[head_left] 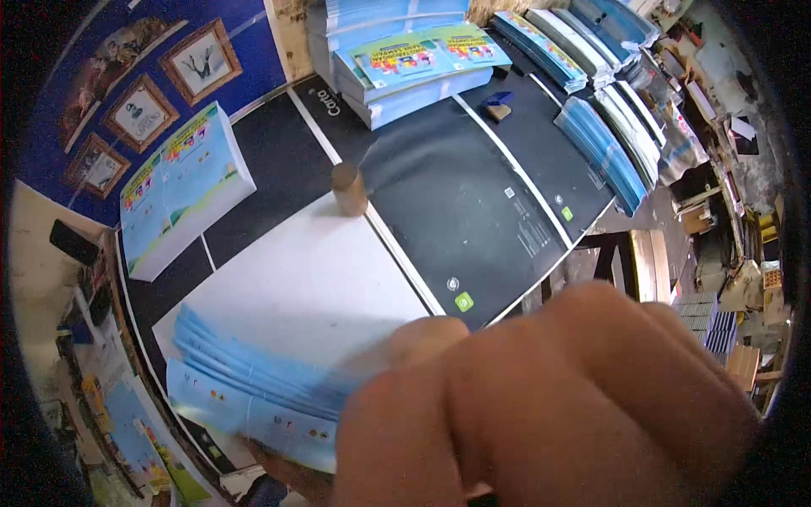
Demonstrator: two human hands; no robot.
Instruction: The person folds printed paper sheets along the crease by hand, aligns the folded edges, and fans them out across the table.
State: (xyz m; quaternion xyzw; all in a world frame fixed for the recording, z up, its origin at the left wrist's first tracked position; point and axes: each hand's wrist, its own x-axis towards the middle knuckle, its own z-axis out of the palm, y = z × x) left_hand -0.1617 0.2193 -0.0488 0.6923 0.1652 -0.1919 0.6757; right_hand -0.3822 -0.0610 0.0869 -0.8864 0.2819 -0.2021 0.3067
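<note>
So, across the broad black-covered worktable [473,194] lies a large white paper sheet [296,262], and on its near end, the fanned stack of light-blue printed paper [245,372]: likely bendy, slippery, heavier as a bundle, best held by opposite edges. Right hand [549,389], fingers curled together, grip hidden; left hand [291,473] at the near edge, fingers hidden, can't tell.

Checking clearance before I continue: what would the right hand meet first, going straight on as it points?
Probably the black table covering, just past the right hand in the picture. The hand looms close to the camera, so its height is unclear; it may pass above.
</note>
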